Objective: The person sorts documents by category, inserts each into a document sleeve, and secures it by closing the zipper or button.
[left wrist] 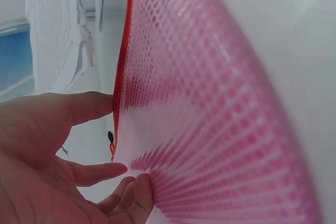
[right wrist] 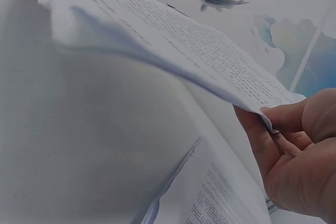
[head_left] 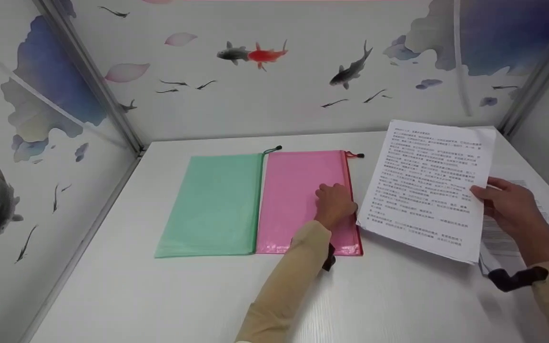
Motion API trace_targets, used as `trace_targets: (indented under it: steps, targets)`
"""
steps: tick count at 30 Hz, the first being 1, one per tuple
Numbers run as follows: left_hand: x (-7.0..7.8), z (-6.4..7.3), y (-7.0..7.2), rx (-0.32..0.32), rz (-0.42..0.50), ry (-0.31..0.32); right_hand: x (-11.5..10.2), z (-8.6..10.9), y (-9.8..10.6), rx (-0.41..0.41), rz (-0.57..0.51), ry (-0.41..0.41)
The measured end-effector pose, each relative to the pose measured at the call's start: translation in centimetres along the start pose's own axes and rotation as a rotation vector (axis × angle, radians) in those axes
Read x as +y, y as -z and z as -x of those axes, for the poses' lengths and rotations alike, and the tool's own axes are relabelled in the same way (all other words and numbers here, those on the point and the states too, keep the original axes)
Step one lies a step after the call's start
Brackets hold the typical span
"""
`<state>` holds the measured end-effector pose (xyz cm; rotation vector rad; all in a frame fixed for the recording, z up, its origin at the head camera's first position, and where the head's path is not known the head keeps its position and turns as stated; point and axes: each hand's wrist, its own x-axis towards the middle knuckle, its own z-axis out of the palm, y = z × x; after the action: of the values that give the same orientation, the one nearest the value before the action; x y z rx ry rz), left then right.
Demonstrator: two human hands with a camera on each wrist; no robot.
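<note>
A pink mesh zipper pouch with a red zip edge lies flat on the table. My left hand is at its right edge. In the left wrist view, the thumb touches the zip edge while bent fingers gather the pink film. On the right, my right hand pinches the right edge of a sheaf of printed paper, held tilted above the table. The right wrist view shows the thumb on top of the paper and fingers beneath.
A green zipper pouch lies directly left of the pink one. More printed sheets rest on the table under my right forearm. White panels with painted fish and metal corner posts enclose the table's back and sides.
</note>
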<state>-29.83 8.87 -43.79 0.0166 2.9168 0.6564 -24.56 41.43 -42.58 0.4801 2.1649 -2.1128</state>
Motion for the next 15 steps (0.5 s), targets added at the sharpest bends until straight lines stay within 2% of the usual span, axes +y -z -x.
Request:
trace_targets:
  steps: [4, 9, 15]
  targets:
    - [-0.1, -0.2, 0.3, -0.038, 0.106, 0.035, 0.1, 0.0, -0.1, 0.001, -0.011, -0.005]
    - [-0.7, -0.3, 0.2, -0.03, 0.219, 0.017, 0.3, -0.3, -0.3, -0.007, -0.037, -0.006]
    - [-1.3, -0.6, 0.1, -0.082, 0.465, 0.026, 0.6, -0.4, -0.5, -0.019, -0.077, -0.024]
